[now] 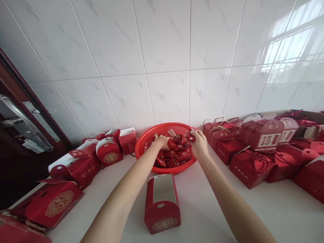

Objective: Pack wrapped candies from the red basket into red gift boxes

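A red plastic basket (142, 161) with a mesh wall stands against the tiled wall, holding many small red wrapped candies (174, 158). My left hand (161, 142) reaches over the left part of the pile, its fingers apart and touching the wrappers; some fingertips are hidden. At the basket's right rim, my right hand (200, 143) pinches a small red wrapped candy (192, 132). Between my forearms, in front of the basket, a red gift box (162, 214) with a gold emblem stands with its top open and a pale inside flap showing.
Along the left side of the white table (111, 209) runs a row of red gift boxes (57, 202), several with open tops. Many more boxes with cord handles (250, 168) crowd the right side, some stacked. A dark door with a metal handle (11, 122) is at far left.
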A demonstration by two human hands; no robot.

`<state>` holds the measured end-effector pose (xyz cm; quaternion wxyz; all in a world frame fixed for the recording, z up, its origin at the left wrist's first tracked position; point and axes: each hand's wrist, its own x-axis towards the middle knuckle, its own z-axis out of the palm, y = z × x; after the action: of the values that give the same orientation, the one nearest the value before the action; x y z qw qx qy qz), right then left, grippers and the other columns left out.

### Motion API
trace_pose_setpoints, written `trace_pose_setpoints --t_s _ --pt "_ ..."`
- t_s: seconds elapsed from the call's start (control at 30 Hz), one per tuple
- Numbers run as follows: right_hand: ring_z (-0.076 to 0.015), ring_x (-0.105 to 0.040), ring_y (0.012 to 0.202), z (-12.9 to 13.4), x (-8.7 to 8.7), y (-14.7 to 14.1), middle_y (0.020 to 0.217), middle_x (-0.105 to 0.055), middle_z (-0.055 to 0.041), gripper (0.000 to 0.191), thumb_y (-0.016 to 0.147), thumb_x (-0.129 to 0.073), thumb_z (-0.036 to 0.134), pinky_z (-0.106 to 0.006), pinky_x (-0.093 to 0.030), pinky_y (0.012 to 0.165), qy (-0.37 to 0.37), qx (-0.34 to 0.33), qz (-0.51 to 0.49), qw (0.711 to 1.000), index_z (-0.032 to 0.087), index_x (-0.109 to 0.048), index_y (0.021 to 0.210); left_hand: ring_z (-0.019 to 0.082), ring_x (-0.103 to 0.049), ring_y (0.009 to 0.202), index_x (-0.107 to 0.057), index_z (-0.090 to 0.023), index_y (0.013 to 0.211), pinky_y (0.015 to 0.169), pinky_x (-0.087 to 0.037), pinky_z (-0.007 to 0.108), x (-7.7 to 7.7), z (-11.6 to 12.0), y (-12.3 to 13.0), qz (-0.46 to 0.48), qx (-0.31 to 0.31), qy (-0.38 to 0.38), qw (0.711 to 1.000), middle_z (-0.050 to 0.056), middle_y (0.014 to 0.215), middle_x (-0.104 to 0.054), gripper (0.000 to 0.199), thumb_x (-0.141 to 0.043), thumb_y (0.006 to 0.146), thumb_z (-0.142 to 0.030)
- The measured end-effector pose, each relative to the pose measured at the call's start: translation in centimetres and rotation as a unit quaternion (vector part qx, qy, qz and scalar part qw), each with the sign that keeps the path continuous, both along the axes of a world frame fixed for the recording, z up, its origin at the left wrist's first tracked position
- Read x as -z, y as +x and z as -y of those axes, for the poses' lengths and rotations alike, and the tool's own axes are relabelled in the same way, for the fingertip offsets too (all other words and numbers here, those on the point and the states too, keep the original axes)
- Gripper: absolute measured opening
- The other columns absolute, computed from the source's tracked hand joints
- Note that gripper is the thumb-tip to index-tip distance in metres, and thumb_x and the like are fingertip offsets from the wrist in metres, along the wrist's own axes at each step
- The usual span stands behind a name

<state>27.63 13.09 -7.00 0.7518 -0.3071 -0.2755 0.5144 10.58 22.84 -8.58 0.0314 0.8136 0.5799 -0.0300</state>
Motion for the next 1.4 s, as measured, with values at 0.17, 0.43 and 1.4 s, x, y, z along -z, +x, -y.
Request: trace_pose_setpoints --t_s 0.17,0.43,1.4 --pt "-0.0141 -0.064 0.064 0.1 -0.1 -0.1 0.069 -0.066 0.0014 0.02 0.057 -0.076 0.023 -0.026 -0.055 0.059 -0.008 -0.005 0.0 1.0 0.021 -0.058 0.065 0.045 -0.051 0.13 -0.065 -0.027 0.114 0.108 -0.031 0.067 0.6 -0.5 -0.2 0.029 -0.018 -0.019 0.999 0.013 0.126 -0.067 0.06 -0.081 0.057 -0.036" --pt "-0.0152 -0.065 0.065 0.1 -0.3 -0.3 0.068 -0.066 0.0013 0.022 0.058 -0.076 0.024 -0.026 -0.054 0.06 -0.015 -0.022 0.014 1.0 0.021 -0.056 0.065 0.045 -0.054 0.126 -0.069 -0.029 0.104 0.102 -0.043 0.057 0.9 -0.9 -1.2 0.169 -0.028 -0.046 0.984 0.008 0.116 -0.072 0.061 -0.088 0.046 -0.035" --pt "-0.0148 -0.063 0.07 -0.2 0.1 -0.4 0.073 -0.063 0.002 0.026 0.056 -0.082 0.031 -0.027 -0.051 0.065 -0.006 -0.096 0.093 0.991 0.02 -0.061 0.066 0.015 -0.057 0.06 -0.073 -0.014 0.082 0.063 -0.047 0.029 -2.6 1.4 0.6 0.615 -0.013 -0.243 0.75 0.003 0.066 -0.066 0.06 -0.064 0.073 -0.072"
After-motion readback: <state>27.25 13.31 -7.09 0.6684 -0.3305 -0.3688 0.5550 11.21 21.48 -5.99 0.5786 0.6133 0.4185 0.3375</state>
